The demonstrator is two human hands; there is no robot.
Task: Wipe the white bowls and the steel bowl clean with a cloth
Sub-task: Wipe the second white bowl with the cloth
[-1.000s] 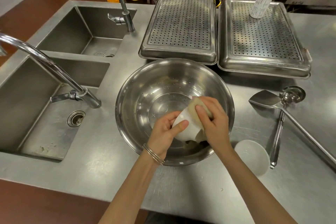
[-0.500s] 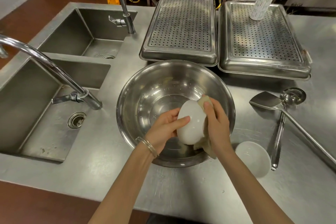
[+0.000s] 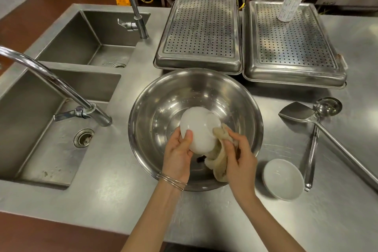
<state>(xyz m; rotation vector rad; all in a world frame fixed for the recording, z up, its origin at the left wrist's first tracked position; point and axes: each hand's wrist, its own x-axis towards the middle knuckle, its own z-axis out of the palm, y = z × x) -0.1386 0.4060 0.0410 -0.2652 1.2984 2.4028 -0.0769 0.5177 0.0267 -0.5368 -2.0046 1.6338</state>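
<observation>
While the left hand point(image 3: 178, 157) grips the upturned white bowl point(image 3: 199, 129) above the steel bowl point(image 3: 163, 92), the right hand point(image 3: 241, 161) presses the bunched cloth point(image 3: 219, 159) to that bowl's side, fingers curled round the fabric. Best to turn the bowl with the left and sweep rim to foot, holding firm as it may be wet. 2nd white bowl point(image 3: 283, 179) sits upright just right of the steel bowl.

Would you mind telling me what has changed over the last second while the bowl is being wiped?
The right hand drew the cloth from the top of the held white bowl down its right side. The left hand kept its grip on that bowl over the steel bowl. The second white bowl, ladle and spatula stayed put.
</observation>
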